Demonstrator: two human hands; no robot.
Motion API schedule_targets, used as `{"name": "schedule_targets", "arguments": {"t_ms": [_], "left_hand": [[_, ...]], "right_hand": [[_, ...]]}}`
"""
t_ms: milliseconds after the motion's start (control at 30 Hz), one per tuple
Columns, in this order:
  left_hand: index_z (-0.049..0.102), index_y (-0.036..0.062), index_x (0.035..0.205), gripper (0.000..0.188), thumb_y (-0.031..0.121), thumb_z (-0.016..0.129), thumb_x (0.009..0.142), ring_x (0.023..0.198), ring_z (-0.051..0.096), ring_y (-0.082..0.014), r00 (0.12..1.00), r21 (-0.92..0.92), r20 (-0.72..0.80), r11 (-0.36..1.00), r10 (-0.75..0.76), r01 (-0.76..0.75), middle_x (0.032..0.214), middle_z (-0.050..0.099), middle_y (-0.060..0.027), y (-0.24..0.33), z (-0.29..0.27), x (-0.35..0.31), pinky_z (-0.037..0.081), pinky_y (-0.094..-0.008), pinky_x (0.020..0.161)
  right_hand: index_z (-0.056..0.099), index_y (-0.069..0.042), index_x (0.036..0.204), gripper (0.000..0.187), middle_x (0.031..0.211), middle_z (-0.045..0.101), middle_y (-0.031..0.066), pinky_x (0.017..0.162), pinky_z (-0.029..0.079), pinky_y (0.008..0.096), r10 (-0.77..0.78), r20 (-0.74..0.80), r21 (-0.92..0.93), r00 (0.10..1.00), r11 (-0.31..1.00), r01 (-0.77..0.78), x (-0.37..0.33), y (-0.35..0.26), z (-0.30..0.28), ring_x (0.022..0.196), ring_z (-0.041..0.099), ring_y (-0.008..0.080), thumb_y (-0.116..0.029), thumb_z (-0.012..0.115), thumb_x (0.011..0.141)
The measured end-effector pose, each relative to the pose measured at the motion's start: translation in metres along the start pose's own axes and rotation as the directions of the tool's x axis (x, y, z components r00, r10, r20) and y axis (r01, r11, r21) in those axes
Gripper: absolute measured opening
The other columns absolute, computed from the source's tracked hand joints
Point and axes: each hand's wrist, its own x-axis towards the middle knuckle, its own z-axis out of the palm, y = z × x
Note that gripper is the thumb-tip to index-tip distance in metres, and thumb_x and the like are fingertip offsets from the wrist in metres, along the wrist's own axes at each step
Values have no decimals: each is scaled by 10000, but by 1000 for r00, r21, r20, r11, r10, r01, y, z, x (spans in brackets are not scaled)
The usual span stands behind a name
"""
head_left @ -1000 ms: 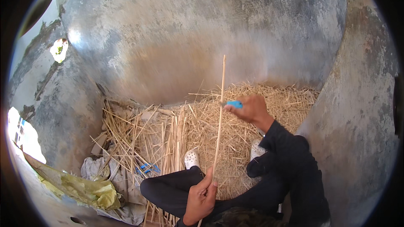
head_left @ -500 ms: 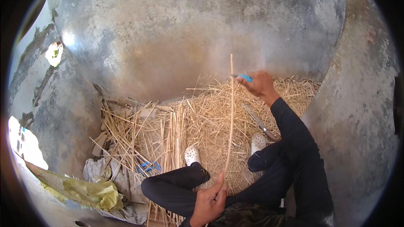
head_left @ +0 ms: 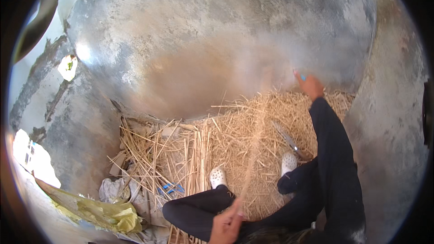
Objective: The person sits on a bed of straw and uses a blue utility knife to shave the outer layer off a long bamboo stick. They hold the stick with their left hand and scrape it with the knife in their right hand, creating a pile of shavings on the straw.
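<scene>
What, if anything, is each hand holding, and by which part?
Left hand: a thin stick, blurred, toward its body-side end. Right hand: a small blue tool, mostly hidden; which part is gripped can't be told.

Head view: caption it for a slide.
Left hand holds a blurred stick, right hand a small blue tool; straw strewn below.

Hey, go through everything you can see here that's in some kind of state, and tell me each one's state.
Left hand: closed around the stick
Right hand: closed on the tool
Long stick: held upward, motion-blurred
Blue-handled tool: gripped, apart from stick
Long-bladed tool: lying on straw
Straw: loose, spread out
White shoes: worn
Yellow sheet: crumpled
</scene>
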Motion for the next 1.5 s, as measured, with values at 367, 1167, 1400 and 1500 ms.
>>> {"name": "schedule_targets", "arguments": {"t_ms": [367,1167,1400,1500], "left_hand": [[460,-11,1336,404,48,521,941,592,320,15,997,-144,24,987,73,-69,704,419,96,-19,12,39,256,-159,486],[398,3,1368,418,158,435,982,381,290,-42,974,-533,192,821,-119,205,506,311,56,-29,0,43,324,-204,475],[386,-19,1362,403,128,397,987,359,260,-33,970,-693,227,685,-86,223,481,292,63,-29,4,42,273,-203,454],[368,-23,1376,418,120,413,986,390,272,-33,968,-750,248,623,-46,222,496,300,60,-30,6,34,276,-204,459]], "right_hand": [[619,-95,564,723,490,551,90,455,430,405,-721,104,366,685,669,648,-235,-85,-54,450,560,256,-758,442,790],[581,-71,572,646,498,513,98,481,381,394,-482,191,483,855,804,345,-186,-55,-1,457,490,251,-652,493,841],[660,-114,601,633,458,534,93,418,431,390,-708,101,419,699,667,616,-255,-89,-31,409,555,277,-714,534,759],[611,-106,536,684,438,513,82,398,409,376,-717,112,359,688,674,645,-240,-91,-47,388,536,270,-743,499,760]]}}
